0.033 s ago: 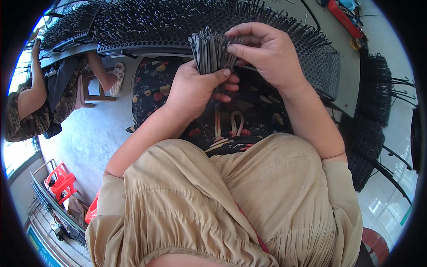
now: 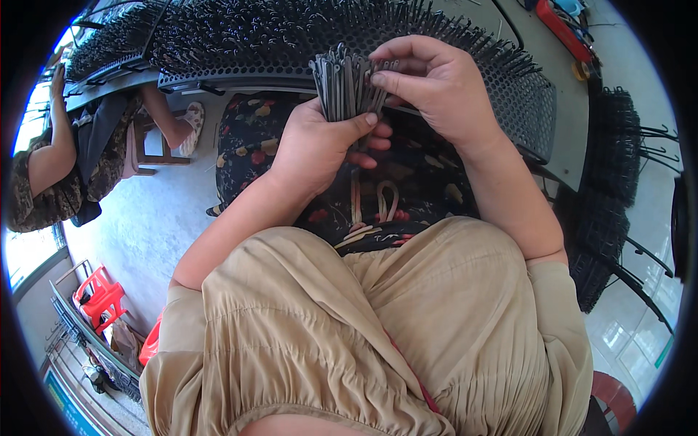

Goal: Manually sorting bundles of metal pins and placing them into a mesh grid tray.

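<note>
My left hand point(image 2: 316, 142) is wrapped round a thick bundle of thin dark metal strips point(image 2: 342, 87), which stands upright over my lap. Small loops or eyelets show at the upper ends of the strips. At the bundle's right side, the thumb and forefinger of my right hand point(image 2: 436, 83) pinch the tops of a few strips. My left thumb lies across the front of the bundle, and its lower ends are hidden in the palm. Just beyond my hands is a perforated dark tray point(image 2: 523, 109) with many similar thin dark pieces point(image 2: 291, 36) standing in dense rows.
A flowered dark cloth point(image 2: 251, 134) covers my lap. On the left, another person point(image 2: 54, 163) sits at the same row of trays. A red stool point(image 2: 100, 298) stands behind on the floor. To the right are dark racks with hooks point(image 2: 614, 145) and a red tool point(image 2: 563, 29).
</note>
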### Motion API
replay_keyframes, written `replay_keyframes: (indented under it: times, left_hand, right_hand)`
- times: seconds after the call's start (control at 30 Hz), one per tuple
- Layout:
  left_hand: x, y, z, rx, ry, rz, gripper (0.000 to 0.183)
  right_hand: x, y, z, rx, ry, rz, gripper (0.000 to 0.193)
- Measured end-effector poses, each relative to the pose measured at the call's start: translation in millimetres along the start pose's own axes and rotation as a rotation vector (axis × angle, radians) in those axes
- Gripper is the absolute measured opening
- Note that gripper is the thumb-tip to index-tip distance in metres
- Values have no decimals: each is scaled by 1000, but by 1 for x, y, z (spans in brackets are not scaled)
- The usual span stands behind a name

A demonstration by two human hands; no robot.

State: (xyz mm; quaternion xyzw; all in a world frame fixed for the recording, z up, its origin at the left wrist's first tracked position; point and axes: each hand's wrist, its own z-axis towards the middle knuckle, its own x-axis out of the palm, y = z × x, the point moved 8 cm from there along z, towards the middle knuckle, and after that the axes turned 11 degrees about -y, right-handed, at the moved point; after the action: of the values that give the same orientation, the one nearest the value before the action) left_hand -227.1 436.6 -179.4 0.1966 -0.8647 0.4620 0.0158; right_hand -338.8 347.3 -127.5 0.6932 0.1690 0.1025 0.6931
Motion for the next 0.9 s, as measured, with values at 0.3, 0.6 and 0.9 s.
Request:
replay_keyframes:
  times: [0.3,0.6,0.9]
  left_hand:
    - [0,-1,0,12,-25,-20,18]
    - [2,-1,-2,5,-20,-3,16]
    - [-4,7,6,-64,-43,36,14]
  right_hand:
    - [-10,-11,-5,89,-82,89,19]
    - [-17,-12,-6,81,-64,110,19]
    - [-114,12,12,-181,-631,368,9]
